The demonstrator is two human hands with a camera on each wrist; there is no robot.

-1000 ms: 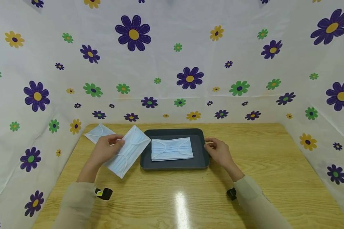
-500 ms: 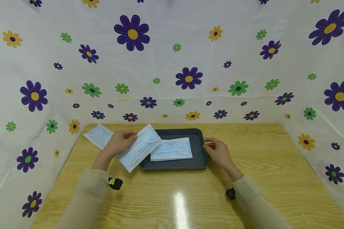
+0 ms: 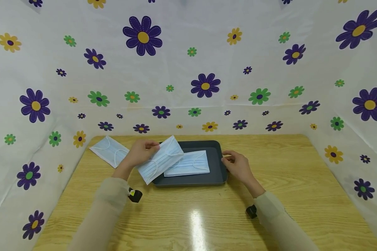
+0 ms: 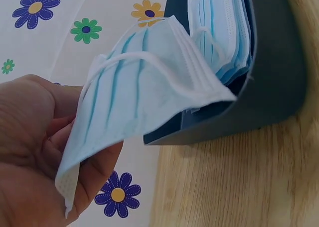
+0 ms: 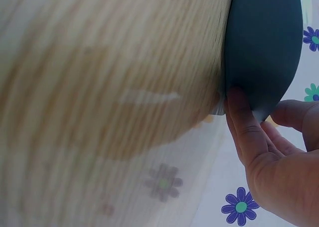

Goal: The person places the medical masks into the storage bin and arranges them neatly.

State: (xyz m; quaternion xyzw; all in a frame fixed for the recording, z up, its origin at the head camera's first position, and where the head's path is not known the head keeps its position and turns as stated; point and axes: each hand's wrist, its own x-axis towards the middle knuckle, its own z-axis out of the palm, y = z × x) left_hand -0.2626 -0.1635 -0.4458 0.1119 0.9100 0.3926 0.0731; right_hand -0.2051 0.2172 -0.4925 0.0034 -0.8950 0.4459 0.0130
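Observation:
My left hand [image 3: 142,153] pinches a pale blue pleated face mask [image 3: 161,161] with white ear loops, held tilted over the left part of a dark grey tray [image 3: 218,167]. In the left wrist view one corner of this face mask [image 4: 124,87] hangs right at the tray's rim. A stack of face masks [image 3: 194,163] lies flat inside the tray, partly covered by the held one in the head view. At the tray's right side my right hand [image 3: 238,166] holds the edge, its fingers [image 5: 244,122] against the outer wall and the thumb near the rim.
Another face mask [image 3: 109,150] lies on the wooden table [image 3: 286,174] at the back left, partly behind my left hand. A white flower-print cloth [image 3: 163,69] encloses the back and sides of the table.
My left hand has moved right with the face mask, from beside the tray to over its left part, uncovering more of the mask on the table. My right hand stays at the tray.

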